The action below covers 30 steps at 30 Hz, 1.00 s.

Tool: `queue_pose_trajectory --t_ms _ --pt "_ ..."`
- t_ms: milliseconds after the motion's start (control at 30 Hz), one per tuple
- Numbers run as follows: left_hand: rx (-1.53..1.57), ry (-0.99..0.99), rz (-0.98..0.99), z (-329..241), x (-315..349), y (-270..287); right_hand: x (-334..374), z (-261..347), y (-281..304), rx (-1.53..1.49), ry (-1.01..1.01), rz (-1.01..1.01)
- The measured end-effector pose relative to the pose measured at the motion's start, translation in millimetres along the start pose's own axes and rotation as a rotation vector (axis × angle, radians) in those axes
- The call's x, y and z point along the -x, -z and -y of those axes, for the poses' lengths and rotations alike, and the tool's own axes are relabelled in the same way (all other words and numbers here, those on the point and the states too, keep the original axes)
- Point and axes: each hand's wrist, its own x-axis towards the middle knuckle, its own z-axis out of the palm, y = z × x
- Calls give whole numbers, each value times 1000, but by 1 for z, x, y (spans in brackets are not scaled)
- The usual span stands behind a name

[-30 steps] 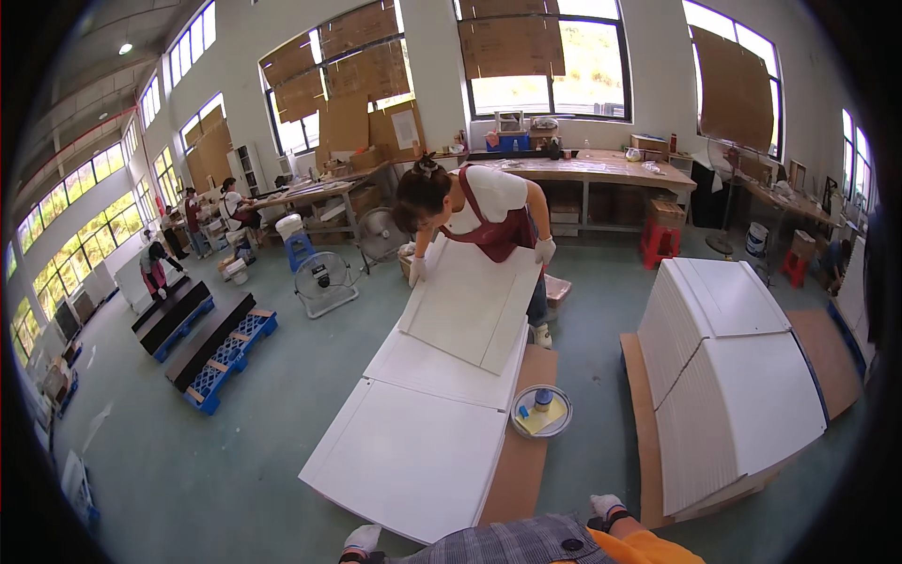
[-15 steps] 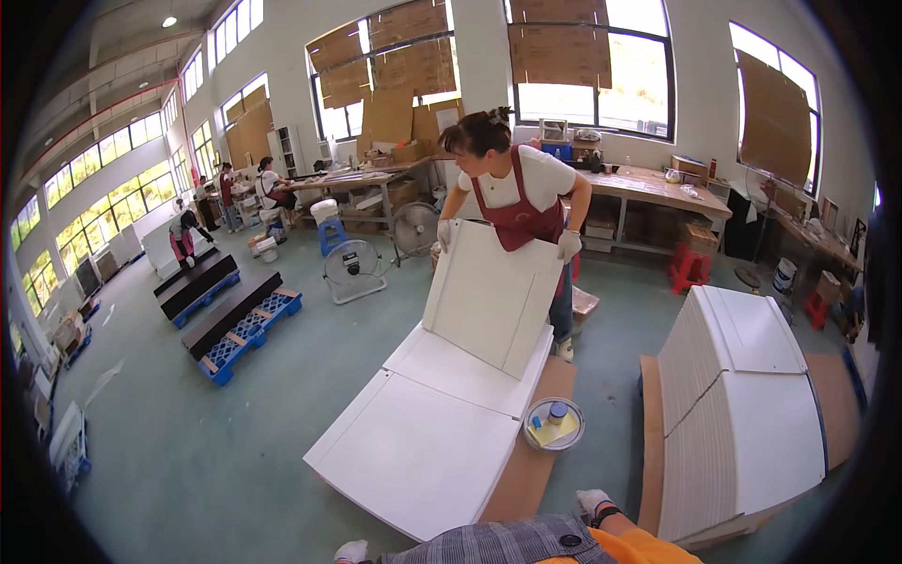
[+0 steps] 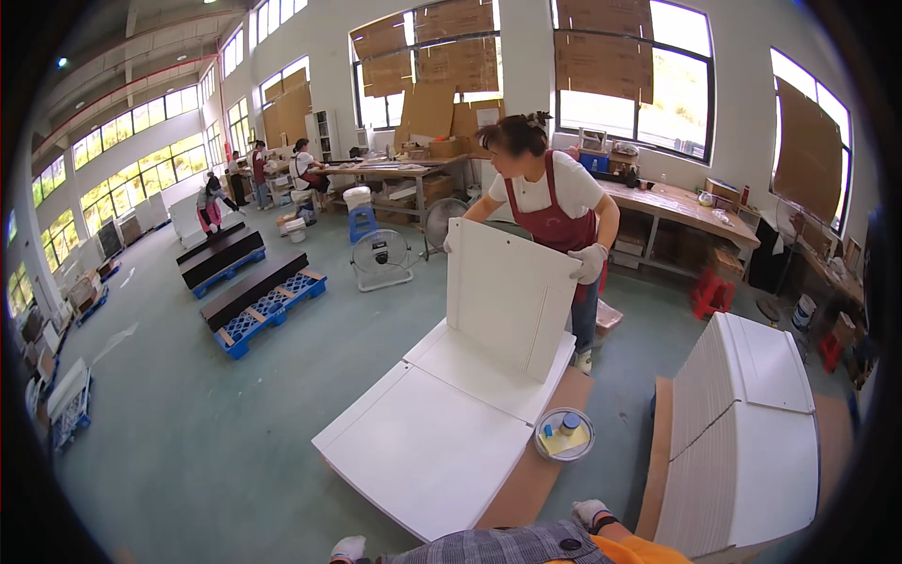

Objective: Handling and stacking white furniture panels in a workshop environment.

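Observation:
My left hand (image 3: 348, 549), in a white glove, shows at the lower edge, just off the near corner of a white panel (image 3: 423, 451). My right hand (image 3: 590, 513), gloved too, with a dark band at the wrist, is between the panels and a tall stack of white panels (image 3: 742, 470). I see nothing held in either, but the fingers are too small to read. Across from me a co-worker in a red apron (image 3: 554, 211) grips a raised white panel (image 3: 503, 296) by its two sides. It stands nearly upright on the panels below.
A round lidded pail (image 3: 564, 449) with a blue-topped jar and yellow paper stands beside the panels. Dark boards lie on blue pallets (image 3: 272, 320) at the left. A floor fan (image 3: 381, 258), workbenches (image 3: 676, 207) and a red stool (image 3: 714, 296) are farther off.
The co-worker has tilted the raised panel closer to upright. The whole scene has shifted rightward in my view. Both my hands stay low, with little movement.

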Motion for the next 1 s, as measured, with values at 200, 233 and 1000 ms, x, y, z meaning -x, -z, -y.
queue_pose_trajectory --t_ms 200,233,1000 --pt "76 160 11 -28 31 7 -23 -7 -9 246 321 7" --pt "115 214 16 -25 33 2 -23 -4 -9 180 276 32" --pt "154 173 -15 -54 51 17 9 4 -10 -400 101 36"
